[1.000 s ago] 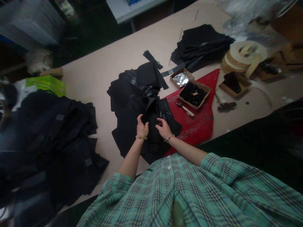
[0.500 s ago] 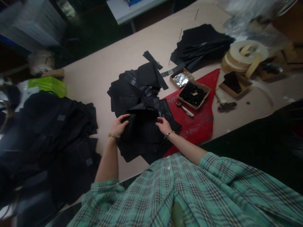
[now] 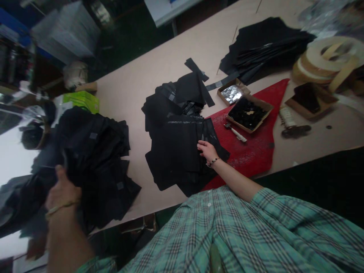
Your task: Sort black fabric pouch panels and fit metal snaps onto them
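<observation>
My left hand, smeared by motion, is over the pile of black fabric pieces at the left. Its thumb points up and its fingers seem closed round a black fabric piece spreading to the left; the fingertips are hidden. My right hand lies open, fingers loosely bent, at the right edge of a flat black piece on the middle stack. Beneath that hand, more black pieces with small grey patches stick out over a red sheet.
Right of the stack are a box of black parts, a box of silvery parts, a white-handled tool and tape rolls. Another black stack lies at the back. A bright green package stands behind the left pile.
My left hand has moved from the middle stack to the left pile, and the raised black piece has left the middle. My right hand stays by the stack. The view has shifted left.
</observation>
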### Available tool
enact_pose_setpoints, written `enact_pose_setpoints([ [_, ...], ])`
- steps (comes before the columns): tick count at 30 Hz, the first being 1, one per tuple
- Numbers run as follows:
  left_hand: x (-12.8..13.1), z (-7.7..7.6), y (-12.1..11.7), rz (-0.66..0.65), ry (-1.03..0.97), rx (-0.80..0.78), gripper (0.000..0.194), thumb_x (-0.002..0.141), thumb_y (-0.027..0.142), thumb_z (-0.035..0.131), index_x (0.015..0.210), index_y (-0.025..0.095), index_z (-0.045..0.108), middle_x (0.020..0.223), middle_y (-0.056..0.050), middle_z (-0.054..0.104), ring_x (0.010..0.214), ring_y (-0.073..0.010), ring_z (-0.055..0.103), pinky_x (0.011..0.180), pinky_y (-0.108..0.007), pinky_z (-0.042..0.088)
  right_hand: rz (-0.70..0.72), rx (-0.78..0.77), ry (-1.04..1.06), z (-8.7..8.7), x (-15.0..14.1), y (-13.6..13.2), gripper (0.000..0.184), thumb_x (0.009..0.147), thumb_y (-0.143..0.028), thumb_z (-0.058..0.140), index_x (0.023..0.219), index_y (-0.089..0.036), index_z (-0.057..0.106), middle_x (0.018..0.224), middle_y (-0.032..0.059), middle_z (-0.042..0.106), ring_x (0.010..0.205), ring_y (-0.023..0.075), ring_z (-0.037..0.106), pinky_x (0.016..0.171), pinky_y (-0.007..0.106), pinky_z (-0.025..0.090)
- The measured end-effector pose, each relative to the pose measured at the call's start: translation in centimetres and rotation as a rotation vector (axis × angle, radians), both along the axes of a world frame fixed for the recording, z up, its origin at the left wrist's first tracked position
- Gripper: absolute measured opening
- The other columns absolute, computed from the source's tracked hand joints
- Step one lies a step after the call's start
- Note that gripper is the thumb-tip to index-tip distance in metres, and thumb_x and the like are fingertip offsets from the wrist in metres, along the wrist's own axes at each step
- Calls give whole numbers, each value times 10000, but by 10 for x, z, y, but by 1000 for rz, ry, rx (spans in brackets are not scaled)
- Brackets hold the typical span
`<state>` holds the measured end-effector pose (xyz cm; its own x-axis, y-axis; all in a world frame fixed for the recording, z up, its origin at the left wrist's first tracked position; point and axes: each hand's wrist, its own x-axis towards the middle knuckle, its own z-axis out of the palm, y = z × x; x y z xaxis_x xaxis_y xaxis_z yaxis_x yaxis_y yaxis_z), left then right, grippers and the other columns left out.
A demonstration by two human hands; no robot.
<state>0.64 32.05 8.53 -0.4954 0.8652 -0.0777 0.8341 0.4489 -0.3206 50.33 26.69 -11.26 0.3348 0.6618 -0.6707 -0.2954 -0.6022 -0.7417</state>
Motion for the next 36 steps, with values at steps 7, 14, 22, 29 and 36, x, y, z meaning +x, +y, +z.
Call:
enact_pose_setpoints([
  [7, 190, -157, -25, -287, -1068, 27, 421, 851, 392, 590, 1226, 201, 611, 1207, -120, 682, 1072, -239, 670, 939, -402, 545, 183, 203, 68, 1, -41, 6, 238, 721, -118, 696, 950, -179, 710, 1028, 50, 722, 957, 144, 659, 958, 328, 494],
  [14, 336, -212, -22, -720, -1163, 79, 507, 785, 311, 720, 1263, 192, 600, 1323, -128, 599, 1219, -259, 551, 1057, -431, 432, 94, 223, -91, -16, -36, -2, 279, 771, -148, 601, 1039, -186, 672, 1032, 48, 704, 957, 154, 658, 955, 371, 508],
  [22, 324, -228, -17, -545, -1020, 269, 408, 851, 342, 646, 1219, 171, 603, 1342, -148, 571, 1282, -268, 501, 1105, -433, 365, 142, 104, -510, -28, -3, 2, 406, 723, -188, 678, 1126, -140, 674, 1103, 101, 639, 774, 143, 635, 901, 354, 534],
  [29, 298, -236, 4, -30, -1069, 158, 736, 744, 408, 752, 1390, 167, 496, 1063, -95, 689, 1031, -235, 642, 985, -369, 461, 365, 251, -790, -24, -10, -9, 333, 802, -236, 639, 1119, -171, 718, 1133, 120, 562, 1057, 240, 583, 1014, 421, 474],
  [36, 295, -238, 11, -202, -1005, 253, 217, 726, 278, 748, 920, 190, 708, 1217, -127, 609, 1262, -285, 511, 1095, -412, 364, 661, 379, -960, -12, -10, -23, 357, 920, -278, 532, 1235, -195, 678, 1325, 129, 496, 1193, 274, 466, 1079, 435, 404],
])
